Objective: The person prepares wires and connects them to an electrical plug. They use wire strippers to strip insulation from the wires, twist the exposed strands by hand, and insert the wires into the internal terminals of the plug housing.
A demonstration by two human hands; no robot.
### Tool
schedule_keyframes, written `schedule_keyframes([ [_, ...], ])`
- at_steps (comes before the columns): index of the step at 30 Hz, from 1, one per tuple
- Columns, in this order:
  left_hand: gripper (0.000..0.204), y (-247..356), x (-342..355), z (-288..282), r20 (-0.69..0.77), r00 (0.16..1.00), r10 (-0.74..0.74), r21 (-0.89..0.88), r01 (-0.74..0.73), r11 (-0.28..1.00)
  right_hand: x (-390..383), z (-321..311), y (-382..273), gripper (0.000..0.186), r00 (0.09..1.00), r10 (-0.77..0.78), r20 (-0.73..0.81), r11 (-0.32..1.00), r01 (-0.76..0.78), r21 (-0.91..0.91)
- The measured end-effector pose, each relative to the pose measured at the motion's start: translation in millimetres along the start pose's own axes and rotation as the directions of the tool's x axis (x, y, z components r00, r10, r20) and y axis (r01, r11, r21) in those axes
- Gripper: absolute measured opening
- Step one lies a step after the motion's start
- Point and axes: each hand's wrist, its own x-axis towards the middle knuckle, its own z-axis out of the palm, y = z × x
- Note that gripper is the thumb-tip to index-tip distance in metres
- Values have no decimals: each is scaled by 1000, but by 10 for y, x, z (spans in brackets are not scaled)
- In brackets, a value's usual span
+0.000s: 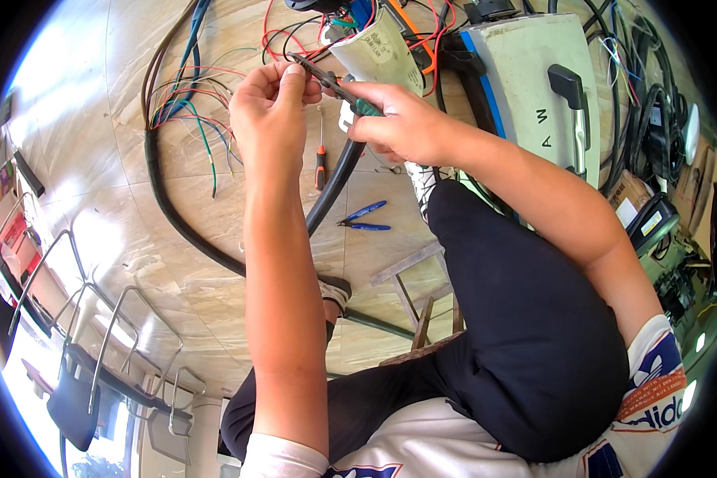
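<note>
A: While the pliers (327, 80) were held above the tiled floor (215, 319), how much room was left?
B: Most was found at lower left: bare tile, bounded by the curve of the black cable (153, 159). The right was closed off by the pale casing (526, 88); the far side was crowded by a pale cylinder (378, 52).
A: Grip?
B: Green handles were clamped in the right hand (394, 119). The nose was met by the left hand (271, 107), thumb and fingers curled in; whether anything was pinched couldn't be told.
A: Underneath?
B: A screwdriver (321, 167) was seen between the forearms, with blue-handled cutters (366, 219) spread nearer the knees.
A: Materials?
B: Pliers: dark metal, tapered. Cable: thick, smooth jacket. Loose wires (207, 151): thin, coloured, fanned out. Tile: glossy, beige, veined. Casing: boxy, topped by a black-and-metal handle.
</note>
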Motion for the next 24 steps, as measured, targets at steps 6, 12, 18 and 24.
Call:
schedule_keyframes([
  [6, 14, 8, -15, -31, 27, 999, -22, -68, 24, 997, -8, 3, -69, 61, 998, 54, 42, 994, -58, 91],
  [12, 14, 8, -61, -62, 37, 995, -91, -211, 97, 973, -26, -10, -72, 63, 990, 117, 76, 973, -130, 191],
  [18, 14, -11, -82, -88, 49, 991, -126, -290, 135, 947, -27, -27, -69, 66, 992, 98, 77, 983, -108, 148],
  [24, 17, 36, -102, -100, 67, 984, -168, -416, 180, 891, -41, -11, -102, 53, 995, 83, 47, 994, -87, 73],
])
